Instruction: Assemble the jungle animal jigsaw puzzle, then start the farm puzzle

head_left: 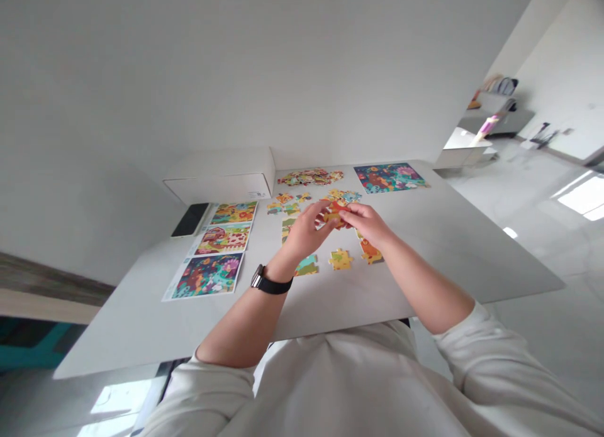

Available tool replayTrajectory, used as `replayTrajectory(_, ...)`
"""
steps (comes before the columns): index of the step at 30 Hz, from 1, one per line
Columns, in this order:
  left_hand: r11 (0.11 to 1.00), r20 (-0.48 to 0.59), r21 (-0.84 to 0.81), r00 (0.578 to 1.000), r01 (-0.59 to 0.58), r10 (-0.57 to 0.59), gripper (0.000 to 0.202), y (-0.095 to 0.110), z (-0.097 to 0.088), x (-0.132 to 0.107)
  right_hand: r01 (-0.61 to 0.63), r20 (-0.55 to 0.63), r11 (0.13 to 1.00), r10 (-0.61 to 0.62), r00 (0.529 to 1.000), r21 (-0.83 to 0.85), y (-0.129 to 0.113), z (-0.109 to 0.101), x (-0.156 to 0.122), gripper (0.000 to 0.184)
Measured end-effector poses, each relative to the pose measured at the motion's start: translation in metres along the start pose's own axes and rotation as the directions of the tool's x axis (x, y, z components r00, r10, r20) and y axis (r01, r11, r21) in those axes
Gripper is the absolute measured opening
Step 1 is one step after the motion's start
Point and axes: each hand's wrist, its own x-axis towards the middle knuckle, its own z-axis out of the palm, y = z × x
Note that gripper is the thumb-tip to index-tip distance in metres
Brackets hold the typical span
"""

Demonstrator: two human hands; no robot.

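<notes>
Over the middle of the white table (415, 236), both hands meet at orange and yellow jigsaw puzzle pieces (334, 214). My left hand (304, 232), with a black watch on its wrist, curls its fingers and thumb round the yellow side. Thumb and fingers of my right hand (370, 223) pinch the orange side. Whether this is one piece or several joined, I cannot tell. Below the hands lie a yellow puzzle piece (340, 259), a teal and green piece (306, 265) and an orange piece (370, 251). More loose pieces (290, 207) lie just beyond my left hand.
Three printed picture sheets (221, 239) lie at the left beside a dark phone (190, 220). Behind them stands a white box (219, 179) against the wall. A heap of puzzle pieces (309, 177) sits at the back, and a finished-looking dark blue puzzle (391, 177) lies back right.
</notes>
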Motion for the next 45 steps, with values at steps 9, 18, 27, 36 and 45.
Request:
replayTrajectory(9,0.916,0.019,-0.307,0.964,0.258,-0.265,0.028,-0.028,0.032,-0.022,-0.024,-0.005,0.997,0.024,1.000,-0.069,0.023,-0.008,-0.009,0.048)
replayTrajectory(18,0.838,0.103,-0.432,0.941,0.334,-0.322,0.023,-0.034,0.040,-0.027,0.007,-0.007,0.997,-0.008,1.000,-0.082,0.028,-0.019,-0.009,0.041)
replayTrajectory(27,0.852,0.108,-0.414,0.947,0.319,-0.302,0.024,-0.034,0.045,-0.029,-0.018,0.012,0.997,0.019,1.000,-0.081,0.033,-0.029,-0.007,0.038)
replayTrajectory(36,0.951,0.235,-0.139,0.942,0.276,-0.239,0.027,-0.027,0.044,-0.037,-0.098,0.177,0.982,0.127,0.976,-0.164,0.024,-0.046,-0.011,0.042)
replayTrajectory(45,0.906,0.492,0.391,0.869,-0.159,-0.060,0.054,-0.018,0.037,-0.049,-0.291,0.346,0.880,0.425,0.837,-0.376,0.036,-0.059,-0.014,0.033)
